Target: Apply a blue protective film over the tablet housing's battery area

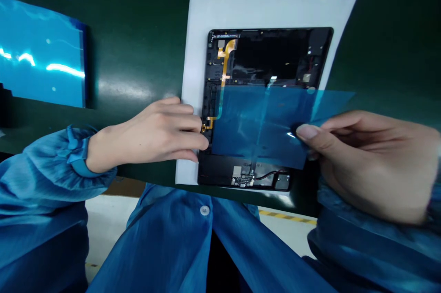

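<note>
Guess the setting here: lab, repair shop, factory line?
Most likely an electronics assembly line. An opened tablet chassis with exposed flex cable lies on white paper on a green work surface; blue smock sleeves, and the right hand pinches blue protective film.

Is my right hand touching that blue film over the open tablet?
Touching. The head view shows the right hand pinching the blue film at its right edge, thumb tip pressed on top of it, above the tablet.

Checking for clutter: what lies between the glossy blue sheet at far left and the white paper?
Only bare dark green tabletop lies between blue sheet and white paper, head view.
</note>
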Demonstrator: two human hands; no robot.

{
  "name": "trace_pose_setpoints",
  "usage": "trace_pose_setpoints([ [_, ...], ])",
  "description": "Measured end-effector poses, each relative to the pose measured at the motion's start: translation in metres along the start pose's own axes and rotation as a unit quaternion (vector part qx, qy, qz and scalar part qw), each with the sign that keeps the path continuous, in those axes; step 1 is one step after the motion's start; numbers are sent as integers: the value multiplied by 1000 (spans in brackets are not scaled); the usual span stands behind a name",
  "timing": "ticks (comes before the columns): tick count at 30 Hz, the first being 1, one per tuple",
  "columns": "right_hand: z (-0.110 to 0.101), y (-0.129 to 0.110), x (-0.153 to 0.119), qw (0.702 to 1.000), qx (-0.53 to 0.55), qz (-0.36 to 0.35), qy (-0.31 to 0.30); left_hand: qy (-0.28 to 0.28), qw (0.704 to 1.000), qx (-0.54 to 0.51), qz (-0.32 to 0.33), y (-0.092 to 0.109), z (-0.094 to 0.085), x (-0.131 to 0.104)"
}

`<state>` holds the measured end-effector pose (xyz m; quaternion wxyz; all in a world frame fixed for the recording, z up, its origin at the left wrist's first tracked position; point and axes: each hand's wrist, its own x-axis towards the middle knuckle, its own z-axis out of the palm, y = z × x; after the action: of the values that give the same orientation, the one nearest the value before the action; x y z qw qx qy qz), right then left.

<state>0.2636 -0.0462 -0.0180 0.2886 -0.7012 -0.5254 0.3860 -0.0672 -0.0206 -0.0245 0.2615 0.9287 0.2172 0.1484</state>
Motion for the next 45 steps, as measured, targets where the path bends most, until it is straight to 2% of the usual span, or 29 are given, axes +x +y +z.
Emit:
trace_pose_setpoints([
  [23, 1, -1, 2, 1000, 6, 4, -11, -14, 1000, 4, -13, 2, -4, 2],
  [45, 1, -17, 9, 998, 5, 25, -52, -3, 1000, -3, -16, 3, -7, 2],
])
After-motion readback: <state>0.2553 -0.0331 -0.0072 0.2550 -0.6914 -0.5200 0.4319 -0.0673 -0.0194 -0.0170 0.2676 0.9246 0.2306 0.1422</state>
